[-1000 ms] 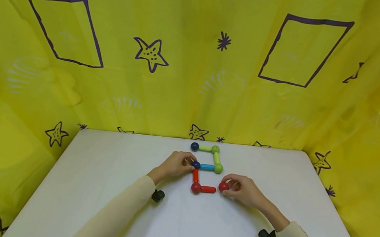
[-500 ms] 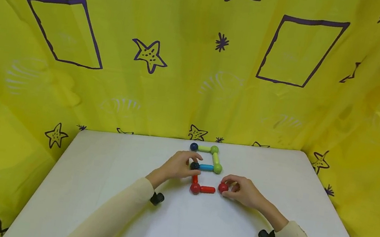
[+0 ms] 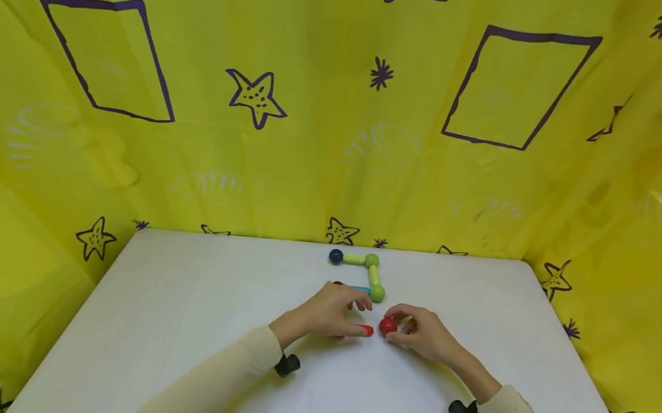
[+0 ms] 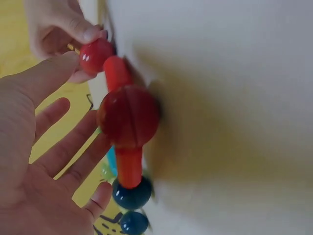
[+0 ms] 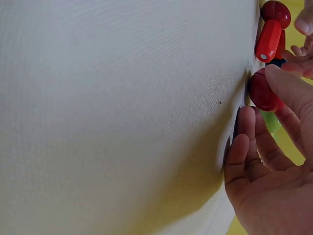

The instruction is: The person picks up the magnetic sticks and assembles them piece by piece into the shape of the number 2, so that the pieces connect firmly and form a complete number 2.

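Observation:
My right hand (image 3: 424, 331) pinches a red ball (image 3: 388, 327) between thumb and fingers on the white table. Just left of it, my left hand (image 3: 327, 311) hovers over a chain of magnetic rods and balls, its fingers spread and apart. A red rod (image 4: 117, 73) points toward the held ball; in the right wrist view its tip (image 5: 265, 51) stands apart from that ball. This rod joins a second red ball (image 4: 129, 116), followed by another red rod (image 4: 129, 166) and a dark blue ball (image 4: 132, 193). In the head view my left hand hides most of these.
Behind the hands the chain runs on through a blue rod (image 3: 360, 289), green balls (image 3: 377, 293) and green rods (image 3: 374, 275) to a dark blue ball (image 3: 336, 256). A yellow curtain (image 3: 309, 181) hangs along the far edge of the white table (image 3: 190, 314).
My left hand has let go of the dark blue ball and moved right and nearer, over the red rods. The right hand keeps its grip on the red ball and has hardly moved.

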### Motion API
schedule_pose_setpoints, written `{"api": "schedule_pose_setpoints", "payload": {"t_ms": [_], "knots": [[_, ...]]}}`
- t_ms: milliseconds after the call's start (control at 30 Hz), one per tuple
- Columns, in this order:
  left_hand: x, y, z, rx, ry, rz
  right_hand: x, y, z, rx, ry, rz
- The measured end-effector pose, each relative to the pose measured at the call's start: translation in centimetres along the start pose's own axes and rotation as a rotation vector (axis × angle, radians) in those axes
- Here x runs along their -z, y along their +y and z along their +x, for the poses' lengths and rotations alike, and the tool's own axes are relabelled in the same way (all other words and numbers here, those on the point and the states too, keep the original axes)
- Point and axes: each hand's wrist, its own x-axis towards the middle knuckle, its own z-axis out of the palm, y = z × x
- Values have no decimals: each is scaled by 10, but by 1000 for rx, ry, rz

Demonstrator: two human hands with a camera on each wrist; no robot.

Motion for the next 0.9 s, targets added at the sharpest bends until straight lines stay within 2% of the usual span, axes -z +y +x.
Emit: {"api": "schedule_pose_setpoints", "payload": {"t_ms": [167,333,533,700,900], "knots": [[-10,4,-2,-2,-30,28,0,1,0,-21,-4,-3],[-15,5,-3,10,-40,38,0,0,0,-36,-2,-8],[-19,5,-2,22,-42,94,0,-1,-1,-41,5,-11],[-23,3,-3,1,-11,119,-2,-3,-2,-28,17,-1],[-25,-2,-5,-33,46,60,-3,-4,-3,-29,23,-3]]}}
